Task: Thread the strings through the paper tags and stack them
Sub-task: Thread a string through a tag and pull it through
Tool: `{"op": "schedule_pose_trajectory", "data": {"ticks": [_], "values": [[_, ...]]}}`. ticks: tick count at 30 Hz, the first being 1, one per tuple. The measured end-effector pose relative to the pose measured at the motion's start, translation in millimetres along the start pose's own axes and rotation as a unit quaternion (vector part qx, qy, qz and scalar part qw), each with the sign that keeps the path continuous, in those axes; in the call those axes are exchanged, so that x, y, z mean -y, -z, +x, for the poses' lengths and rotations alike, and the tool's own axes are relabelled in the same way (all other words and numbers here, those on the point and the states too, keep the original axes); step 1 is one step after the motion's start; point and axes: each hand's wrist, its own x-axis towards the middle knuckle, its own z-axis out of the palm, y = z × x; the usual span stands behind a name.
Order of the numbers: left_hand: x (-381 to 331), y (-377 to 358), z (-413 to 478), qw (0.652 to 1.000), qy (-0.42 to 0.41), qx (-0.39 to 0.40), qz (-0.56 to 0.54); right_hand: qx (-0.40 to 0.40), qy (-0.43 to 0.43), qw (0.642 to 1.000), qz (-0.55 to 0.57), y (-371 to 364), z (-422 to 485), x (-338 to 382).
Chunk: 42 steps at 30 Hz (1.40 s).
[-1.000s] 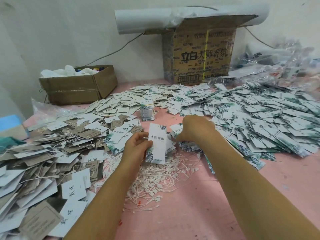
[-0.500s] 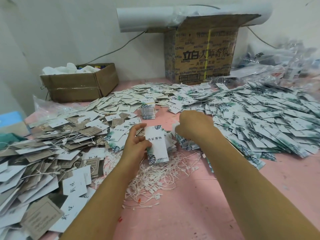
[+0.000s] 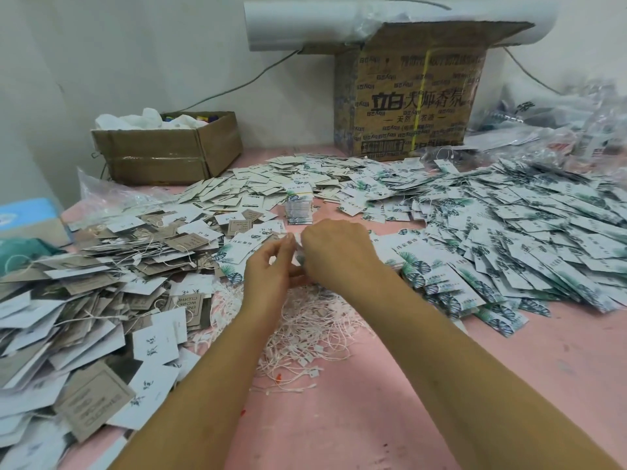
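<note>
tag [image 3: 298,240] between left hand [image 3: 268,270], right hand [image 3: 336,253]

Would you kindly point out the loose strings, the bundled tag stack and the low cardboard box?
loose strings [image 3: 305,330]: head view, middle of the tangle.
bundled tag stack [image 3: 298,210]: head view, front side.
low cardboard box [image 3: 156,161]: head view, front wall.

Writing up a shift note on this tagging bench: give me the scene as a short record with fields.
left hand: pinches a paper tag, mostly hidden between the hands
right hand: back to camera, beside the left hand; fingers hidden
strings: loose white heap on the table under the hands
neat stack: leaf-print tags, behind the hands
right pile: loose leaf-print tags
left pile: brown and white tags, many strung
surface: pink table
back: open cardboard box, printed carton
</note>
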Motion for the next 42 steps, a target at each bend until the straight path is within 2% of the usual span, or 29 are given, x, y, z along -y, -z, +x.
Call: {"op": "schedule_pose_trajectory", "data": {"ticks": [3,7,9,14,18,20,25,31,36,42], "values": [[-2.3,1.2,1.0,0.997,0.001,-0.058,-0.042,0.017,0.035,0.999,0.007,-3.8,-1.1,8.9],[-0.2,6.9,5.5,0.995,0.026,-0.088,-0.050,0.044,0.079,0.996,0.023,-6.4,0.8,11.4],[-0.1,7.9,7.7,0.994,0.017,-0.094,-0.048,0.061,0.058,0.995,0.054,-6.9,2.5,6.9],[2.1,7.9,9.2,0.997,0.013,-0.070,-0.010,0.044,-0.022,0.987,0.153,-6.8,7.1,-9.7],[5.0,6.2,10.6,0.999,-0.010,-0.045,0.022,-0.010,-0.068,0.951,0.300,-1.9,9.4,-17.7],[5.4,5.0,11.2,0.999,-0.014,-0.033,0.025,-0.021,-0.088,0.938,0.335,-0.1,9.5,-22.5],[2.2,2.0,8.6,1.000,-0.022,-0.012,0.013,-0.029,-0.118,0.926,0.359,2.0,9.7,-33.0],[-2.2,-0.3,1.4,0.999,-0.048,0.014,0.021,-0.052,-0.119,0.939,0.318,3.3,13.1,-32.1],[-3.3,-1.3,-1.9,0.998,-0.052,0.044,0.014,-0.077,-0.074,0.945,0.309,3.9,10.8,-32.4],[-3.2,-4.6,-3.0,0.997,-0.056,0.044,0.000,-0.102,-0.040,0.926,0.361,8.3,9.0,-35.2]]}}
